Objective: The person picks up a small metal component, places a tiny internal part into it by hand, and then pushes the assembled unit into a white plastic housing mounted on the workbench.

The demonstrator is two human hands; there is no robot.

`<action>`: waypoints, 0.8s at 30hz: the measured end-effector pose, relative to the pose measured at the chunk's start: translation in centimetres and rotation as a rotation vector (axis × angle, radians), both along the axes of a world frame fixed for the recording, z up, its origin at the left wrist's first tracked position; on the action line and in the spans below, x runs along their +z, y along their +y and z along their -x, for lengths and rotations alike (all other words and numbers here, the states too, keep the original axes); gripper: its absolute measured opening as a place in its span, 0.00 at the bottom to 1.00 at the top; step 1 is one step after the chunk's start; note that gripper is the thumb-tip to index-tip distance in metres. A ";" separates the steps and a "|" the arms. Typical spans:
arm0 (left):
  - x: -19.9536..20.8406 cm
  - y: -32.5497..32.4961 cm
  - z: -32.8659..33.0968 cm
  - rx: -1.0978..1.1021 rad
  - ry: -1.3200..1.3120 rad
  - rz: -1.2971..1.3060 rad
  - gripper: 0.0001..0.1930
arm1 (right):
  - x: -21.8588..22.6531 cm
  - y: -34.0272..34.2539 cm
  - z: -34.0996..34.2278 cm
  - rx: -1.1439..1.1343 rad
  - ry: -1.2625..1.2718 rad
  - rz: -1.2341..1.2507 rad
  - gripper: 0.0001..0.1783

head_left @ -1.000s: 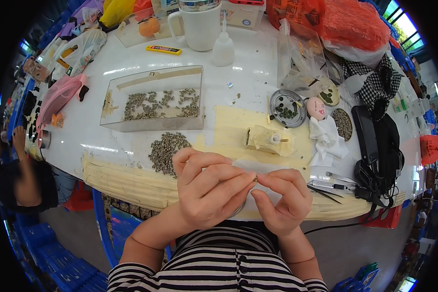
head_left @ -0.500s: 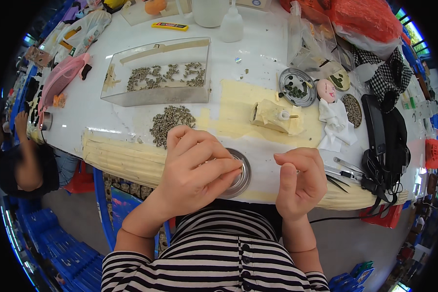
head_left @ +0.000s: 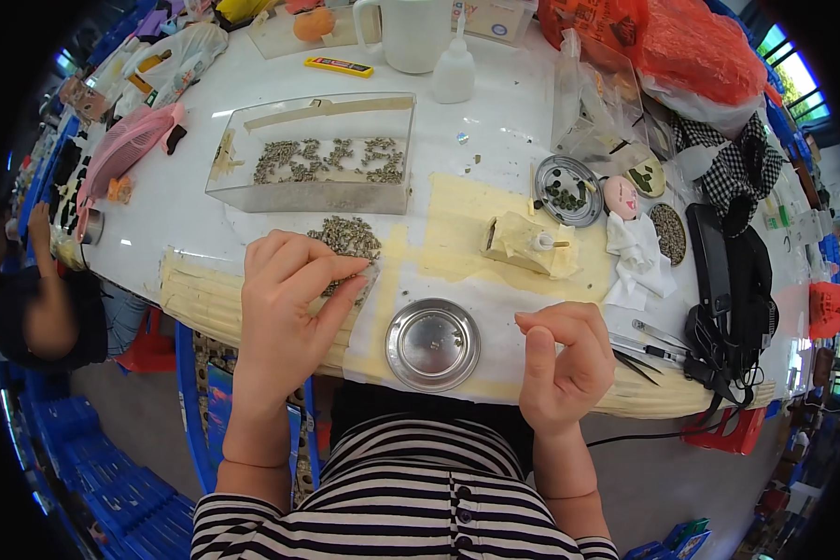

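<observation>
Dozens of small metallic pieces [head_left: 350, 233] lay heaped on the white desk [head_left: 173, 229], and my left grip [head_left: 365, 273] was at the near right edge of that heap. Its thumb and forefinger came almost together; whether a piece sat between them I could not tell. My right grip [head_left: 529, 328] hung to the right of the shallow silver dish [head_left: 413, 356], fingers curled and the forefinger's tip apart from the thumb's. I could not tell whether anything was tucked within its curl.

I judged the step in hand to be picking from the heap. The next move seemed to call for a light fingertip pinch on a single piece, without scattering its neighbours.

The silver dish, right in front of me, held only a few tiny bits. Beyond the heap, the clear rectangular box [head_left: 322, 198] had more such pieces in loose clumps across its floor. Farther right, a round clear dish [head_left: 574, 222] contained dark green pieces, a small cream dish [head_left: 661, 184] had flat green ones, and an oval tray [head_left: 685, 245] was filled with small greyish pieces.
</observation>
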State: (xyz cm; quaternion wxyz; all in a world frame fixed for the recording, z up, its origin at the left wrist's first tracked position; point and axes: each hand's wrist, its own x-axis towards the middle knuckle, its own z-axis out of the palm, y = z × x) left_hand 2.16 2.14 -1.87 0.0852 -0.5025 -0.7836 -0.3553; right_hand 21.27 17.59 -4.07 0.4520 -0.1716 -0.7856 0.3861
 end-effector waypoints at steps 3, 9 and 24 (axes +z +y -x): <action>-0.1 -0.2 0.2 -0.011 0.022 0.075 0.07 | 0.0 -0.1 0.0 0.001 -0.010 -0.025 0.02; -0.8 1.5 0.8 -0.034 0.063 0.114 0.06 | 0.0 -0.1 0.1 -0.002 -0.010 -0.020 0.03; -1.0 1.8 1.0 0.000 0.039 0.135 0.07 | 0.1 0.0 0.3 0.016 -0.017 -0.060 0.03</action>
